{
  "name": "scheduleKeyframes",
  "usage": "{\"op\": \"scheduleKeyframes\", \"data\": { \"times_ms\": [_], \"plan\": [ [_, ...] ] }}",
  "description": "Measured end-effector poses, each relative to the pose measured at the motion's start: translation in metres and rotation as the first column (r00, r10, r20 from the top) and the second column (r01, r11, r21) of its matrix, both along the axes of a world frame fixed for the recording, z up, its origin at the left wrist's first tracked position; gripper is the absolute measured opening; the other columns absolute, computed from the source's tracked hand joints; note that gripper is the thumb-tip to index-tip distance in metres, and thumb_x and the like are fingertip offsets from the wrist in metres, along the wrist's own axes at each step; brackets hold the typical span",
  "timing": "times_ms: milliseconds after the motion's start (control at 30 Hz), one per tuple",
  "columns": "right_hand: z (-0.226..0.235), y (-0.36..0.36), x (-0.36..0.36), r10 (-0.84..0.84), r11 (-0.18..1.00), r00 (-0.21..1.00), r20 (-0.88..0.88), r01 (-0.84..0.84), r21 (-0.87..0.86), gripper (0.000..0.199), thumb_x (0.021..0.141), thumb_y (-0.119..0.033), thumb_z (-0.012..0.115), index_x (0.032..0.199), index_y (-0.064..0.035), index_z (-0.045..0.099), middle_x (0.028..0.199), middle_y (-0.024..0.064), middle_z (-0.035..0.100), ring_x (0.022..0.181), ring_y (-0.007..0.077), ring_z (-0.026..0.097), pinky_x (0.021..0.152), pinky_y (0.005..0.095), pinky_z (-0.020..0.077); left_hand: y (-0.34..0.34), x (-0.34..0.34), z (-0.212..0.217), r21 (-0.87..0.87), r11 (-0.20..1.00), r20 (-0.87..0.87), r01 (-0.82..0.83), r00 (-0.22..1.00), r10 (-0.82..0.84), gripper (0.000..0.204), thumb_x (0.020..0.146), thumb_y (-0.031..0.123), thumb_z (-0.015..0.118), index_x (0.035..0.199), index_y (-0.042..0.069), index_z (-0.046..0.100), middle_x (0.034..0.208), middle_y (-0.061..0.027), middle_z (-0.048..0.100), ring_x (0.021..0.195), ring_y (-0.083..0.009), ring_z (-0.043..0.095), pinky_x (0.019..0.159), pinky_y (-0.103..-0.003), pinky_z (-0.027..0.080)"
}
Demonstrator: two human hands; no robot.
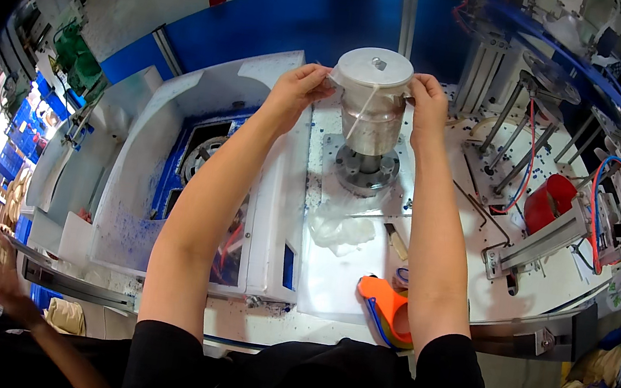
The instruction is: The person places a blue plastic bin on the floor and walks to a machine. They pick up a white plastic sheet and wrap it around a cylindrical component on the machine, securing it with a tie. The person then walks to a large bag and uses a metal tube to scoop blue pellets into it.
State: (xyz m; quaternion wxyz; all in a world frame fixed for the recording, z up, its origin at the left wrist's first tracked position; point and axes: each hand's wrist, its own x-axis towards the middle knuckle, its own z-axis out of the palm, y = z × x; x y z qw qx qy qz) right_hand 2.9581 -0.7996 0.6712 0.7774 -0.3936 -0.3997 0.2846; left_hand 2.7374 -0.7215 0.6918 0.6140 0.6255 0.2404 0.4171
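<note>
- Another person's hand (6,280) is raised at the far left, its forearm coming from the lower edge
- A green machine (79,62) stands in the background above it
- A white housing (141,170), dusted inside with blue specks, surrounds a dark recess with a round metal part
- The left hand (298,95) is pinched narrow on thin pale film (336,76) at the left of the can's rim
- A clear plastic bag (341,232) lies crumpled on the bench, nearer the person than the can
- The metal can (390,122) is upright on a round base (365,174), between the two hands, with a flat lid (354,65) on top and a pale strip down its front
- An orange tape dispenser (389,304) lies beside the right forearm
- The right hand (429,106) is curled narrow at the rim's right; whether it grips film, I cannot tell
- A red cup (547,207) sits on the right, near metal rods
</note>
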Motion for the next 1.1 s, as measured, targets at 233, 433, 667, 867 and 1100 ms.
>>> {"op": "scheduleKeyframes", "data": {
  "times_ms": [233,433,667,867,1100],
  "plan": [
    [-0.001,0.003,-0.017,0.012,0.999,0.973,-0.233,-0.024,-0.047,0.02,0.09,-0.014,0.054,0.109,-0.0065,0.051,0.099,0.0043,0.053,0.092,0.0133,0.049,0.081,0.0276,0.0394,-0.013,0.037,0.004,-0.075,0.978,-0.135,-0.196,0.973,0.185,0.01,0.091,0.024,0.053,0.088,0.014,0.055,0.083,0.0016,0.055,0.08,-0.0119,0.053,0.079,-0.032,0.043],
    [-0.013,0.019,-0.017,-0.126,0.992,0.975,-0.183,0.129,0.004,0.026,0.093,-0.013,0.049,0.118,-0.0077,0.045,0.108,0.0078,0.05,0.1,0.0199,0.048,0.089,0.0332,0.0385,-0.011,0.066,0.0,-0.18,0.88,-0.068,-0.44,0.898,0.435,0.014,0.086,0.02,0.054,0.098,0.011,0.054,0.09,-0.003,0.054,0.082,-0.0155,0.05,0.073,-0.032,0.042],
    [-0.021,-0.013,-0.058,-0.369,0.93,0.912,0.18,0.363,0.063,0.036,0.095,-0.017,0.041,0.125,-0.0004,0.053,0.121,0.0167,0.057,0.108,0.0277,0.055,0.094,0.0351,0.0398,-0.013,0.067,-0.033,-0.105,0.874,0.289,-0.474,0.827,0.483,0.02,0.092,0.008,0.049,0.11,0.006,0.057,0.1,-0.0072,0.061,0.087,-0.0158,0.055,0.072,-0.031,0.046],
    [-0.007,-0.066,-0.038,-0.339,0.939,0.93,0.139,0.343,-0.005,0.043,0.096,-0.017,0.042,0.136,-0.0024,0.042,0.138,0.0181,0.044,0.128,0.0294,0.041,0.105,0.0353,0.0314,-0.059,0.058,0.008,-0.198,0.946,0.027,-0.258,0.963,0.268,0.042,0.096,0.019,0.047,0.138,0.017,0.043,0.125,-0.0093,0.055,0.108,-0.0205,0.056,0.093,-0.034,0.043],
    [0.037,-0.225,-0.106,-0.441,0.816,0.871,0.218,0.288,0.502,0.053,0.098,-0.03,0.037,0.144,-0.0052,0.028,0.148,0.0138,0.031,0.138,0.0278,0.028,0.111,0.0421,0.023,-0.211,-0.032,0.033,-0.093,0.995,-0.194,-0.023,0.981,0.005,0.052,0.095,0.023,0.047,0.142,0.004,0.036,0.144,-0.0124,0.038,0.13,-0.0262,0.037,0.105,-0.038,0.031]
  ]
}}
